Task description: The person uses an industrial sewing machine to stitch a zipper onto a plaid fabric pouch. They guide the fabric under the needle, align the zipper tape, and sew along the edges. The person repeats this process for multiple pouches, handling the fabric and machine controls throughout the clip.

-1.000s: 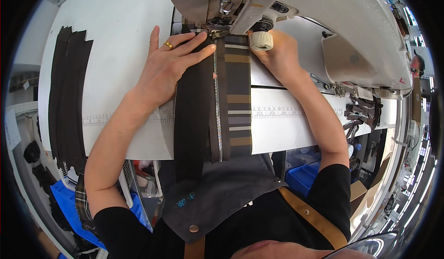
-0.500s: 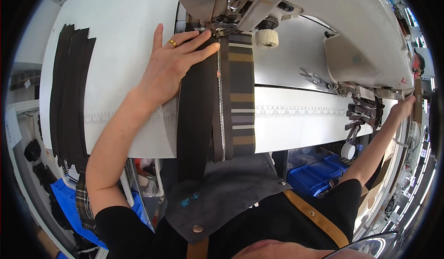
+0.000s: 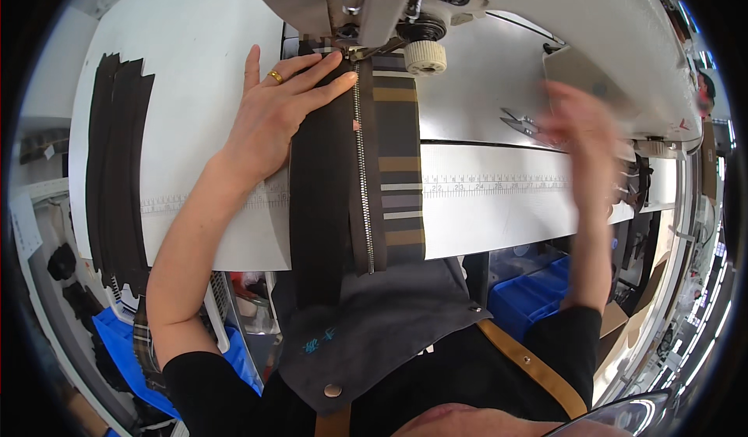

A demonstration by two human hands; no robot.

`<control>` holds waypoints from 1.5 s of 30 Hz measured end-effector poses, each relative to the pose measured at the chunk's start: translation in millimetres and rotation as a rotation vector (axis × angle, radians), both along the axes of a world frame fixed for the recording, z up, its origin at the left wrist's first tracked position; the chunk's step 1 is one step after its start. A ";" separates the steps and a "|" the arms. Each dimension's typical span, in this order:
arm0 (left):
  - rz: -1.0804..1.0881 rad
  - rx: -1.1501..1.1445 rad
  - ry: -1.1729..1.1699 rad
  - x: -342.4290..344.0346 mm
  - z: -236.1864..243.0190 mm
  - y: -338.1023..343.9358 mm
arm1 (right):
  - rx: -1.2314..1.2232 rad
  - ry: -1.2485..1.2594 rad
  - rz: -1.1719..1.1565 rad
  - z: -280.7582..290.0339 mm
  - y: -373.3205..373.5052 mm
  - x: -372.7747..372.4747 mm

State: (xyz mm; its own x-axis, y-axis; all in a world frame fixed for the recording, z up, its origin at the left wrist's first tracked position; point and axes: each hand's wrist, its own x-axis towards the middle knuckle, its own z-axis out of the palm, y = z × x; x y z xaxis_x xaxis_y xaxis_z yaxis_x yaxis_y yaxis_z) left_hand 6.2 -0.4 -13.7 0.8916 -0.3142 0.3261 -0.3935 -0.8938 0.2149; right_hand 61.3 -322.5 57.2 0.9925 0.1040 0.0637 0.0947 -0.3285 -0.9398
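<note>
1. Zipper and the fabric it is joining are lying lengthwise across the white table, running from the needle area at 12 o'clock down toward your apron at 6 o'clock.
2. Your left hand is pressing flat on the dark fabric panel, fingers spread and released rather than clenched, tips pointing toward 2 o'clock; this is probably keeping the layers from creeping under the presser foot.
3. On the 3 o'clock side of the teeth, the striped fabric band is lying unpinned, so your flat palm is doing all the holding.
4. Your right hand is hanging in the air well apart from the work, toward 3 o'clock, blurred; you are grasping nothing I can make out, and I cannot tell whether those fingers are curled or loose.
5. Compared with half a second ago, that hand is travelling back from the far 3 o'clock edge of the table toward the sewing machine; a full second ago it was resting beside the cream handwheel knob.
6. Your left hand and the zipper are sitting just as they were.
7. A stack of dark strips is waiting at 9 o'clock.
</note>
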 end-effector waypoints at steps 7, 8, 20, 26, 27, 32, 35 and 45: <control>-0.006 -0.033 0.053 -1.1 7.4 1.3 | 0.315 0.521 0.561 -42.7 122.2 42.1; -0.012 -0.017 0.050 -0.1 8.3 1.1 | 0.323 0.513 0.557 -46.3 122.6 43.9; -0.003 0.034 0.041 -1.4 11.8 -1.2 | -0.601 -0.930 0.585 -66.5 110.4 22.0; -0.004 0.042 0.028 -0.2 12.7 -1.5 | -0.645 -0.948 0.562 -65.5 111.2 20.0; 0.000 0.044 0.029 -0.8 12.3 -1.5 | -0.645 -0.947 0.560 -65.4 111.5 20.0; 0.011 0.040 0.040 -0.7 13.7 -2.0 | -0.642 -0.948 0.558 -65.6 112.5 21.0; 0.006 0.028 0.029 -0.6 12.9 -2.2 | -0.630 -0.945 0.560 -66.9 113.4 21.7; 0.013 0.027 0.049 0.6 11.7 -2.8 | -0.554 -0.934 0.564 -24.5 61.6 9.4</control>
